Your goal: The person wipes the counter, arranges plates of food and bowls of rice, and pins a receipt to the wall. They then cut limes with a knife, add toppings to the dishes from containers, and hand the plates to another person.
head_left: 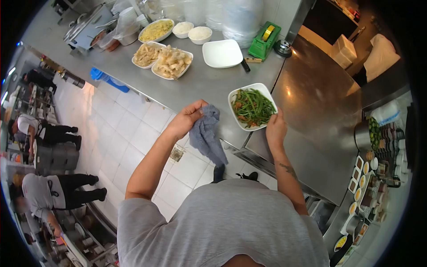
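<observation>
My left hand (186, 119) is closed on a grey-blue cloth (207, 133), which hangs down past the counter's front edge. At the right, my right hand (276, 129) grips the near right rim of a white square bowl (232, 99). Green beans (252, 107) with reddish-brown bits fill that bowl, which overlaps the steel counter (195, 84) in this view. Behind it stands a white square plate (222, 53) with nothing on it, a black-handled tool (245, 66) at its right corner.
Two dishes of pale fried food (172, 63), a yellow dish (156, 30) and rice bowls (200, 34) stand at the back. A green tape dispenser (265, 41) is near a call bell (283, 48). Sauces and containers (362, 182) line the right. People (42, 191) work at the left.
</observation>
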The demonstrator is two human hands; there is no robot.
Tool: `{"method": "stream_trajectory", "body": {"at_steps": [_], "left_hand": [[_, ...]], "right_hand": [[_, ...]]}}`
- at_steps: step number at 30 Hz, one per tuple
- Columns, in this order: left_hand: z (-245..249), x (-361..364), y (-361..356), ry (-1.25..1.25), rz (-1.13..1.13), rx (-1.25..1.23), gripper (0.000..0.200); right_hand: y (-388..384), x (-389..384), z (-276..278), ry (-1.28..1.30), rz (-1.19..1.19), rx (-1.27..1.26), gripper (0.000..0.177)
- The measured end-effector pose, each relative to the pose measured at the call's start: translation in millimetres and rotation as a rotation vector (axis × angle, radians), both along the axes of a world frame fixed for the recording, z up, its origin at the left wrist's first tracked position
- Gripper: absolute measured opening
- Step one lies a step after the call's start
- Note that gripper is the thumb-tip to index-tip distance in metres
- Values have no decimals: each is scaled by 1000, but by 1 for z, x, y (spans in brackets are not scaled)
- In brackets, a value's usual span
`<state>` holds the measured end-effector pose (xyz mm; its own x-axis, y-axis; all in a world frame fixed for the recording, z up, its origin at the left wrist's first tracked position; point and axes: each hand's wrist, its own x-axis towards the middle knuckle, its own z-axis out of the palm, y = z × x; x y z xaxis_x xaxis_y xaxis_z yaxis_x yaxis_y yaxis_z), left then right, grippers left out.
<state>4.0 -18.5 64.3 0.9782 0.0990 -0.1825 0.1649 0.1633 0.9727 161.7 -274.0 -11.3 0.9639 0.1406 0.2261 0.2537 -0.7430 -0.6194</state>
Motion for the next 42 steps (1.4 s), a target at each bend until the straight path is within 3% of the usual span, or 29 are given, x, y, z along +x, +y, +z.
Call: {"method": "stream_trajectory", "body": {"at_steps": [1, 2, 5, 7, 9, 11, 14, 16, 17, 19, 22, 23, 25, 28, 29, 30, 32, 33, 34, 36, 37, 38, 39, 41, 42], "left_hand": [[2, -3, 3, -18, 24, -20, 18], [7, -5, 5, -35, 9, 60, 17], [26, -12, 6, -73, -35, 258, 16], [43, -18, 3, -87, -73, 349, 15], [51, -22, 2, -58, -28, 353, 16], [60, -29, 2, -76, 36, 472, 16], [67, -49, 4, -139, 176, 863, 16], [62, -65, 10, -145, 301, 1174, 16], [58, -72, 9, -122, 374, 1132, 15], [52, -82, 5, -80, 515, 1047, 14], [42, -96, -16, -107, 531, 670, 17], [36, -101, -20, -98, 565, 790, 21], [27, -110, -16, -138, 657, 687, 21], [38, -121, -12, -199, 652, 416, 23], [36, -125, -6, -181, 604, 465, 25], [40, -125, -3, -190, 619, 459, 24], [39, -122, 6, -131, 755, 522, 23], [35, -117, 9, -108, 850, 727, 29], [33, -112, 6, -88, 773, 662, 34], [8, -102, -7, -62, 604, 590, 46], [-7, -87, -18, -150, 613, 624, 42], [-17, -78, -18, -120, 617, 451, 41], [-23, -69, -14, -88, 618, 283, 40], [-27, -38, -10, -248, 597, 753, 42], [-5, -22, -15, -201, 575, 883, 44]], "right_hand": [[3, -2, 12, -17, -18, 8, 36], [0, -4, 29, 175, -90, -12, 39], [-9, -2, 47, -257, 99, -111, 44], [16, -9, 61, -79, 695, 380, 46], [48, -40, 93, 404, 948, 563, 41], [82, -53, 88, 374, 1119, 535, 32], [110, -61, 90, 347, 973, 471, 21], [119, -69, 104, 157, 999, 449, 16], [123, -73, 111, 63, 1010, 439, 15], [135, -84, 115, 165, 1022, 451, 16], [153, -104, 103, 235, 1112, 569, 21], [155, -107, 99, 342, 1181, 613, 21], [155, -114, 95, 570, 1311, 700, 22], [148, -116, 65, 362, 1401, 391, 27], [147, -115, 48, 267, 1433, 274, 29], [141, -120, 61, 516, 1369, 252, 27], [147, -123, 58, 604, 1200, 403, 25], [148, -124, 57, 648, 1111, 484, 24], [149, -122, 66, 631, 1075, 457, 21], [158, -121, 52, 779, 1197, 674, 23], [159, -120, 46, 853, 1259, 781, 24], [152, -116, 52, 883, 1262, 715, 30], [145, -110, 55, 708, 1220, 647, 32], [128, -95, 58, 373, 1117, 499, 35], [117, -82, 72, 283, 1055, 465, 34]]}}
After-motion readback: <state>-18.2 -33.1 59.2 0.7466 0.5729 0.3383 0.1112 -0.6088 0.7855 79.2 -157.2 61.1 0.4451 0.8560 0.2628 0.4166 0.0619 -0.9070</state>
